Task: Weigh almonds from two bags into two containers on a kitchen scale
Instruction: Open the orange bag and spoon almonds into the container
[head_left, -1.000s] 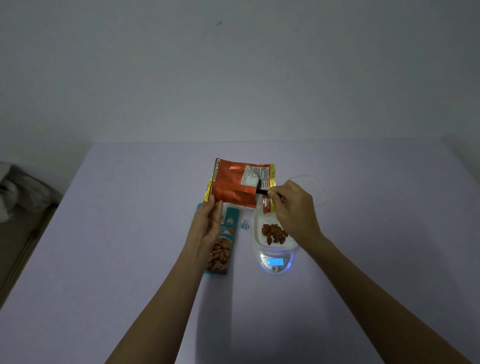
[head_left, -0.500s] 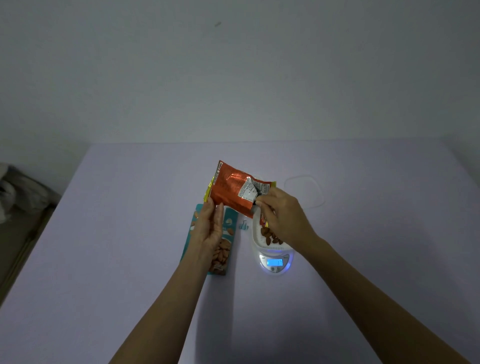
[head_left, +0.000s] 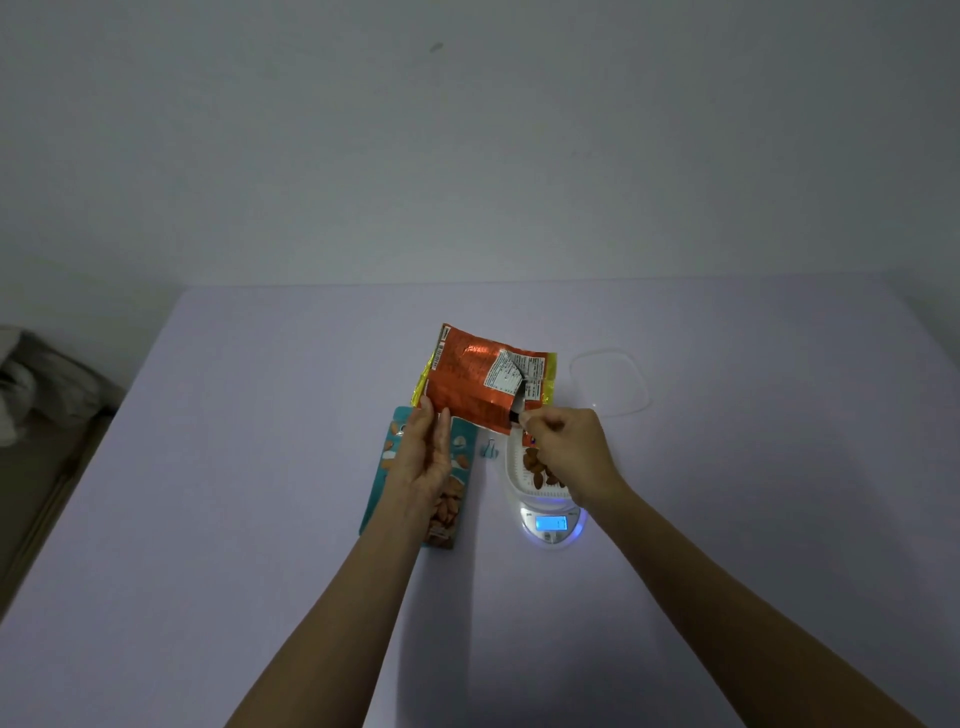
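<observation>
I hold an orange foil almond bag (head_left: 467, 384) up over the table with both hands. My left hand (head_left: 423, 457) pinches its lower left corner. My right hand (head_left: 571, 452) pinches a small black clip (head_left: 515, 414) at the bag's lower right edge. Under my left hand a teal almond bag (head_left: 452, 501) lies flat. A white container (head_left: 514, 467) with several almonds (head_left: 535, 465) sits on the kitchen scale (head_left: 550, 525), whose display glows blue. My right hand hides part of that container. A clear empty container (head_left: 610, 382) sits at the back right.
A small light-blue clip (head_left: 488, 448) lies on the lilac table (head_left: 260, 467) between the teal bag and the scale. Off the table's left edge lies a heap of cloth (head_left: 21, 384). A plain wall stands behind the table.
The orange bag has tilted, its right side dropping toward the scale. My right hand with the black clip has shifted down and toward me, to the bag's lower edge. My left hand has barely moved.
</observation>
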